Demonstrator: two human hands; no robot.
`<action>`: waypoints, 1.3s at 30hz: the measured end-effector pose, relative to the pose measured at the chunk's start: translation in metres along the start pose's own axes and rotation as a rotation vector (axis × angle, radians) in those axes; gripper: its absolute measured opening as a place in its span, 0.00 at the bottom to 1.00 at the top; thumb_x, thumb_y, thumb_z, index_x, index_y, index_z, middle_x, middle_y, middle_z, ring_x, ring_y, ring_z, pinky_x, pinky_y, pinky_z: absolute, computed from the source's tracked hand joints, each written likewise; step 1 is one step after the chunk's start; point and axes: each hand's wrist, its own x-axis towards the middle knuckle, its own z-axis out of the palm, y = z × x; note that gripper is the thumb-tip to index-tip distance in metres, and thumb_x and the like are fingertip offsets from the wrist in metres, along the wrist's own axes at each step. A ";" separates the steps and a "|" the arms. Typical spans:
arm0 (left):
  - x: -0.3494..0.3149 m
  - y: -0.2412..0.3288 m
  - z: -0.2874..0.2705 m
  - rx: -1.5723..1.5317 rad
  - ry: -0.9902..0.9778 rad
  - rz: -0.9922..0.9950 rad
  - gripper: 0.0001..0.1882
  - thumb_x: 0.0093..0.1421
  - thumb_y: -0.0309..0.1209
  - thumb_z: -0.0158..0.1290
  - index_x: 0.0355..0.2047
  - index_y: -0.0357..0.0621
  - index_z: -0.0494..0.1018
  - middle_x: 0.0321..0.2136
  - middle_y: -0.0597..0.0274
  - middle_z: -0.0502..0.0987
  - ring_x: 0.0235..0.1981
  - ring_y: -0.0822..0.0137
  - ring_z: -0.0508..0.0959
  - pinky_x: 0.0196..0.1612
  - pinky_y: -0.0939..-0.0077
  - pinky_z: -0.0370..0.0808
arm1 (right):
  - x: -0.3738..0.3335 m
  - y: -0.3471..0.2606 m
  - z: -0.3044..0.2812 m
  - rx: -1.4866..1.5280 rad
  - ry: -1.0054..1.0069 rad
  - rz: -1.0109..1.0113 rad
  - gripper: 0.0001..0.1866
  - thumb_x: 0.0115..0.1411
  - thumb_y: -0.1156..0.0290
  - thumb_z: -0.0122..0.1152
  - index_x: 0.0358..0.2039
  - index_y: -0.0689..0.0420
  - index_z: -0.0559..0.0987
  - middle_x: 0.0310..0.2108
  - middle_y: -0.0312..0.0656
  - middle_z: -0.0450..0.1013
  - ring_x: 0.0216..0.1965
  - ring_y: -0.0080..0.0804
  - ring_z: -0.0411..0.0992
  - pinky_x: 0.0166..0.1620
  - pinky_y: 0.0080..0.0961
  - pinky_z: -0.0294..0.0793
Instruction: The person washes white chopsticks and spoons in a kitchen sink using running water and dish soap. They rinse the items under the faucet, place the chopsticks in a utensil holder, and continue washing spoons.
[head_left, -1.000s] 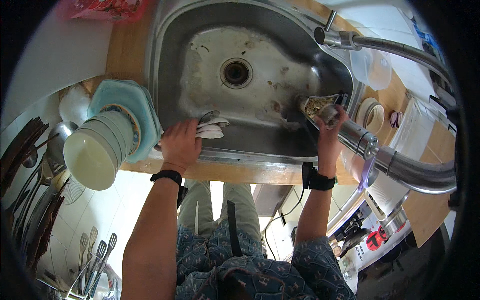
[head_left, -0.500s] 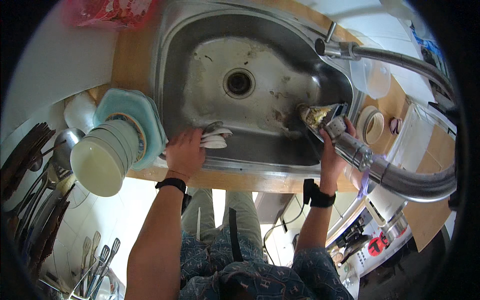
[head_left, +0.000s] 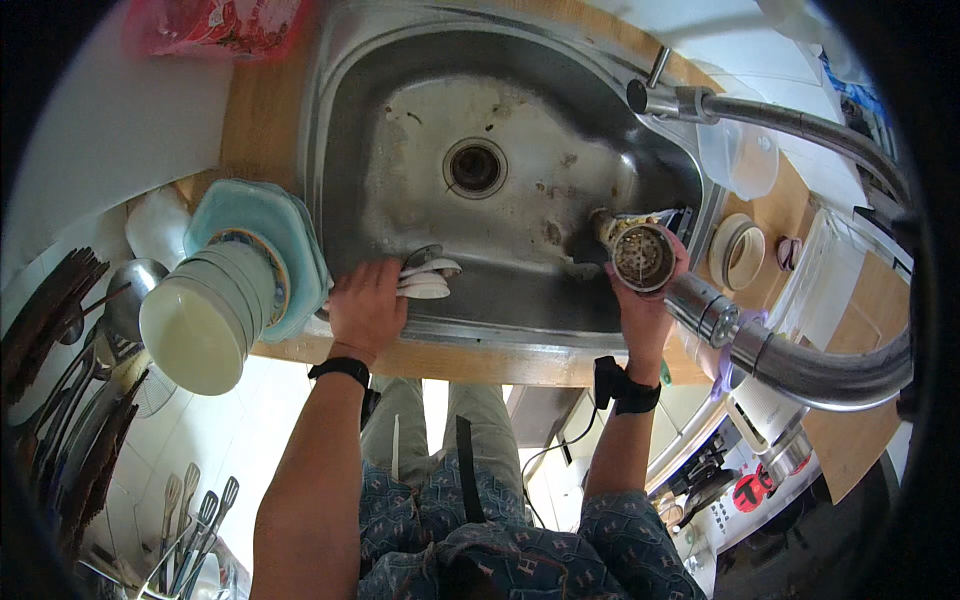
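Observation:
My left hand (head_left: pixel 367 312) is closed around the handles of several white spoons (head_left: pixel 425 285) at the near left edge of the steel sink (head_left: pixel 420 190). The spoon bowls point right, over the basin. At the basin's right side, my right hand (head_left: pixel 645 318) grips a round metal sink strainer (head_left: pixel 643 257). Its mouth faces up, showing a perforated bottom with small bits stuck on it. Just behind the strainer, against the sink's right wall, a dark-edged holder (head_left: pixel 680 220) is mostly hidden. The drain (head_left: pixel 475 168) lies in the middle of the basin, with food scraps about.
Stacked pale bowls (head_left: pixel 195 330) and light-blue plates (head_left: pixel 245 205) crowd the left counter. The steel faucet neck (head_left: pixel 800 372) curves in close beside my right hand. A clear plastic tub (head_left: pixel 740 160) and a cream ring-shaped container (head_left: pixel 738 250) stand on the right counter.
The strainer has turned from tilted over the holder to mouth up, and my right hand has shifted slightly left and nearer. My left hand stays on the spoons.

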 end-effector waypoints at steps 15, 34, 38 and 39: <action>-0.002 -0.003 0.006 -0.034 0.061 0.035 0.19 0.49 0.33 0.60 0.42 0.49 0.71 0.37 0.61 0.77 0.41 0.56 0.79 0.42 0.55 0.77 | 0.153 -0.037 0.060 0.211 0.078 -0.312 0.46 0.44 0.74 0.83 0.59 0.54 0.61 0.73 0.54 0.50 0.68 0.40 0.61 0.69 0.35 0.61; -0.002 -0.005 0.006 -0.051 0.049 0.054 0.21 0.50 0.34 0.60 0.45 0.47 0.71 0.39 0.60 0.79 0.41 0.56 0.79 0.46 0.56 0.77 | 0.139 -0.031 0.046 0.346 -0.113 -0.324 0.45 0.44 0.77 0.80 0.58 0.50 0.61 0.69 0.49 0.56 0.66 0.34 0.61 0.66 0.31 0.65; -0.002 -0.005 0.006 -0.007 0.020 0.050 0.22 0.50 0.34 0.60 0.47 0.47 0.72 0.41 0.59 0.80 0.43 0.56 0.80 0.46 0.56 0.77 | 0.127 -0.029 0.043 0.323 -0.138 -0.268 0.46 0.43 0.75 0.82 0.58 0.51 0.61 0.71 0.49 0.51 0.65 0.37 0.62 0.65 0.33 0.65; -0.001 -0.005 0.006 -0.009 0.009 0.046 0.23 0.50 0.35 0.60 0.47 0.47 0.72 0.42 0.59 0.80 0.44 0.56 0.80 0.46 0.56 0.77 | 0.121 -0.028 0.043 0.272 -0.092 -0.256 0.45 0.43 0.75 0.81 0.58 0.52 0.61 0.71 0.49 0.51 0.64 0.37 0.62 0.65 0.32 0.66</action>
